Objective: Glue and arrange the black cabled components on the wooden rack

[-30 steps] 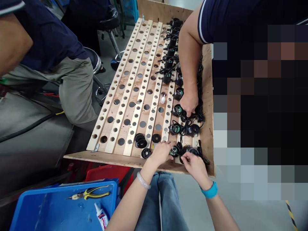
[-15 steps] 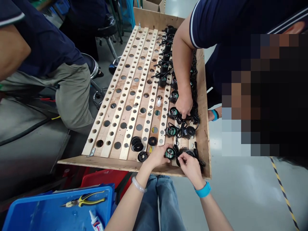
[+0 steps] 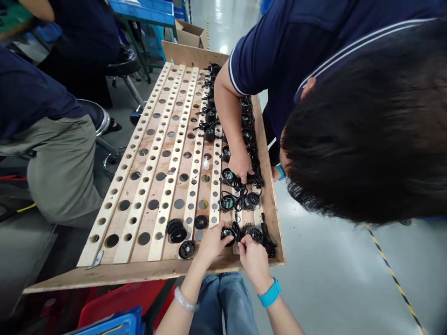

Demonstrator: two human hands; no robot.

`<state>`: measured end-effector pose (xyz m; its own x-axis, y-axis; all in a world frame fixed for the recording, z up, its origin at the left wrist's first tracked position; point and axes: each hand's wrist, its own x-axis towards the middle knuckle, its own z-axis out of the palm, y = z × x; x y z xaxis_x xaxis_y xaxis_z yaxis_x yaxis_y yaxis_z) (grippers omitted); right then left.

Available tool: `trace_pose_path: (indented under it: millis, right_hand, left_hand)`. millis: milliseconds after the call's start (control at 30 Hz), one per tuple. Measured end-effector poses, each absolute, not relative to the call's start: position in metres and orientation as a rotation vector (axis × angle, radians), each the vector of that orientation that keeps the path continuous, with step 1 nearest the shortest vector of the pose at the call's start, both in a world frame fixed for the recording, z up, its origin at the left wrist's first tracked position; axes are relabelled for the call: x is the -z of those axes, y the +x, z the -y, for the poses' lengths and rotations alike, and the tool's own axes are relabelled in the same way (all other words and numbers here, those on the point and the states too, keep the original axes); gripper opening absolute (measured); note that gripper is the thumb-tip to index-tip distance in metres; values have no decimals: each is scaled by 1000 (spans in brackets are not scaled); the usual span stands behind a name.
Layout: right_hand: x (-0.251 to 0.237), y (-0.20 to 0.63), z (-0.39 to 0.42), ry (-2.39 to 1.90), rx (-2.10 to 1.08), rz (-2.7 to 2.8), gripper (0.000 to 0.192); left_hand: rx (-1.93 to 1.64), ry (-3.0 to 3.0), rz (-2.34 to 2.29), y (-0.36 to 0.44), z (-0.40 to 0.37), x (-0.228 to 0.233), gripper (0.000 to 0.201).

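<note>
My left hand (image 3: pixel 212 243) is closed around the edge of a small round black housing (image 3: pixel 227 237) with a green circuit board inside, near the front edge of the wooden rack (image 3: pixel 139 274). Just right of it, my right hand (image 3: pixel 256 260) is pinched, its fingertips beside a black cable (image 3: pixel 236 229); what they grip is too small to make out. A black unit with a slotted cover (image 3: pixel 254 234) sits right behind those fingers. To the left lie several loose black slotted covers (image 3: pixel 200 222) and a round black cap (image 3: pixel 186 250).
Rows of black units with coiled cables fill the rack's right side. A co-worker's hand (image 3: pixel 240 165) reaches in there, the head leaning close on the right. A small white bottle (image 3: pixel 206 164) stands mid-rack. A blue tray (image 3: pixel 118 323) sits below left; another person sits at left.
The view has shifted, so the rack appears further left and lower. Both my hands stay at the same housing. The co-worker's head has come further into view.
</note>
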<state>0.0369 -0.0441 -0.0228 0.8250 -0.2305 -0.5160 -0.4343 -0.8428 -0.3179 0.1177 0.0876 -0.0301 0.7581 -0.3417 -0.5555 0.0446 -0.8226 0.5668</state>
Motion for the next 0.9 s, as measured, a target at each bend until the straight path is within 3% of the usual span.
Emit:
trace_pose_path:
  millis: [567, 800, 900]
  right_hand:
    - [31, 29, 46, -2460, -404, -450, 17]
    - [41, 30, 45, -2473, -197, -415, 16]
    - [34, 38, 47, -2491, -318, -451, 13]
  left_hand:
    - [866, 2495, 237, 111, -85, 24, 31]
    - [839, 2196, 284, 106, -102, 34, 58]
    - [838, 2162, 279, 106, -105, 36, 57]
